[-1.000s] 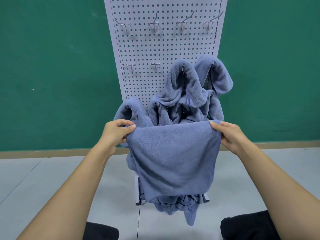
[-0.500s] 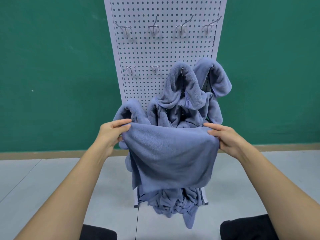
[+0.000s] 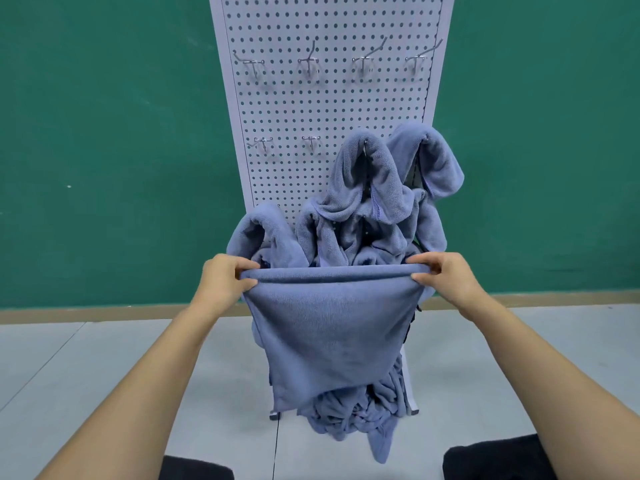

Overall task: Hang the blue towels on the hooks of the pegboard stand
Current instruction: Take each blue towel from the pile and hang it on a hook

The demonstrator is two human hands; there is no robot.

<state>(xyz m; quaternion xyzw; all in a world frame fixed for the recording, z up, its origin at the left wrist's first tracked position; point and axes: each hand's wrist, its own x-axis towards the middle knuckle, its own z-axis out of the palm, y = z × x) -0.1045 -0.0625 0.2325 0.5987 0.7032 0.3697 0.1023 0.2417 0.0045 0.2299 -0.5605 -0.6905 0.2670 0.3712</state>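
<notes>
Blue terry cloth fills the centre of the frame: the blue towel (image 3: 332, 327) is stretched out flat, right in front of the pegboard stand (image 3: 332, 109). Its top edge runs level from left to right, rolled over into a soft fold, and the rest drops straight down. The long axis runs top to bottom, and the lower hem slants down towards the lower left.

The left hand (image 3: 223, 277) grips the upper left corner, fingers curled over the fold and thumb tucked under. The right hand (image 3: 446, 277) does the same at the upper right corner, pinching the cloth between fingers and thumb. Both forearms reach in from the bottom corners.

Behind the towel, the hung towels (image 3: 374, 188) are bunched in loops over the centre and right of the white board. More blue cloth trails to the floor (image 3: 104, 375) at the foot of the stand. Up top, four metal hooks (image 3: 309, 60) sit in a row, with two more at centre left just above the bundles.

A green wall (image 3: 104, 133) backs it all, a tan skirting strip (image 3: 104, 313) meets the grey floor, and two dark shapes (image 3: 491, 459) sit at the bottom edge.
</notes>
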